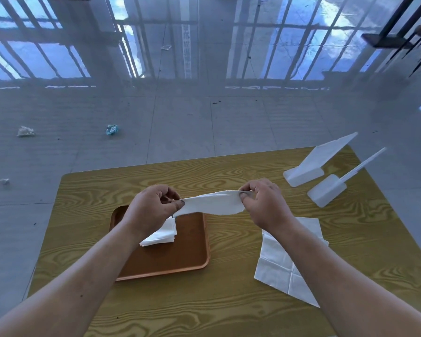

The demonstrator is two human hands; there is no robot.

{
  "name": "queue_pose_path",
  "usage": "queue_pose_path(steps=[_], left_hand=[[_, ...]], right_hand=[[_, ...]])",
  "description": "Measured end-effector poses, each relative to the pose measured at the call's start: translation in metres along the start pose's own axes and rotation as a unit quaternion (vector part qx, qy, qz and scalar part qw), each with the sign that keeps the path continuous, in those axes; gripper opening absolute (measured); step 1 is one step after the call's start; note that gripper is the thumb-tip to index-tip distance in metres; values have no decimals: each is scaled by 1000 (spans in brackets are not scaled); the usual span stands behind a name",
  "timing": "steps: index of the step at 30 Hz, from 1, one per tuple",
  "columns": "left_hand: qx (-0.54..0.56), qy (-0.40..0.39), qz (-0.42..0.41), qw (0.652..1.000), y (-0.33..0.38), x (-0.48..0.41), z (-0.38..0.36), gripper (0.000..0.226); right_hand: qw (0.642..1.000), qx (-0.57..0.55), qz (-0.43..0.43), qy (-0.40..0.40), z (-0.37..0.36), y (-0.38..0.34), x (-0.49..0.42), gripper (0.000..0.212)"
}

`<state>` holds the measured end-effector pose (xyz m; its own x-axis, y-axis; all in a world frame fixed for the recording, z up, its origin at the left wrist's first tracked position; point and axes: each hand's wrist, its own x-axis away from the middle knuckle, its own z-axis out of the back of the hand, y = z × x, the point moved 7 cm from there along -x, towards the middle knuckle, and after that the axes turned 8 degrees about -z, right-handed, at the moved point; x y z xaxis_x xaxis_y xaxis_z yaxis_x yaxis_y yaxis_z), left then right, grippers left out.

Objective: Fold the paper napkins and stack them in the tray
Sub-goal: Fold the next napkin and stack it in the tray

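Observation:
A white paper napkin (212, 203) is held stretched in the air above the table, folded over on itself. My left hand (151, 210) pinches its left end and my right hand (265, 203) pinches its right end. Below my left hand lies a brown tray (180, 254) with a small stack of folded napkins (163, 235) in its far-left part, partly hidden by my left wrist. An unfolded napkin (280, 266) lies flat on the table to the right of the tray, partly under my right forearm.
The wooden table (229, 312) has two white plastic scoop-like objects (314, 164) (331, 188) at its far right corner. Crumpled litter (112, 129) (25, 131) lies on the tiled floor beyond the table. A dark chair frame (399, 32) stands at top right.

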<state>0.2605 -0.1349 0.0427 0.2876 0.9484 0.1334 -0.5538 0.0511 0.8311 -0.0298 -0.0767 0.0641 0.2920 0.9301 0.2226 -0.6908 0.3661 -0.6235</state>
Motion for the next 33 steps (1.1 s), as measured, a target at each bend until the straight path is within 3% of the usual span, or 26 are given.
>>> queue_pose_path(steps=[3, 6, 10, 12, 15, 19, 22, 24, 27, 30, 33], left_hand=[[0, 19, -21, 1000, 9, 0, 3, 16], [162, -12, 2, 987, 22, -2, -5, 10], [178, -19, -27, 984, 46, -4, -8, 8], [184, -24, -26, 982, 53, -6, -10, 7], [182, -15, -31, 983, 56, -9, -6, 4], [150, 16, -25, 988, 48, -11, 2, 5], [154, 26, -13, 988, 43, -10, 4, 7], [100, 71, -13, 992, 36, -9, 12, 18], [-44, 137, 9, 990, 18, -3, 30, 64], [-16, 83, 127, 988, -8, 10, 24, 109], [78, -22, 255, 964, -26, 29, 2, 123]], right_hand=[[1000, -11, -5, -5, 3, -1, 1, 7], [989, -106, -65, -82, -2, 0, 6, 5], [962, -155, -77, -212, -29, -9, 20, 35], [953, -169, -71, -243, -46, -16, 25, 40], [934, -213, -76, -278, -66, -26, 32, 33], [921, -230, -74, -305, -86, -38, 44, 40], [932, -220, -83, -277, -95, -40, 44, 19], [927, -239, -101, -270, -96, -40, 43, 14], [890, -325, -144, -286, -98, -41, 43, 21], [829, -429, -196, -301, -99, -39, 41, 20], [783, -499, -212, -306, -98, -41, 38, 25]])
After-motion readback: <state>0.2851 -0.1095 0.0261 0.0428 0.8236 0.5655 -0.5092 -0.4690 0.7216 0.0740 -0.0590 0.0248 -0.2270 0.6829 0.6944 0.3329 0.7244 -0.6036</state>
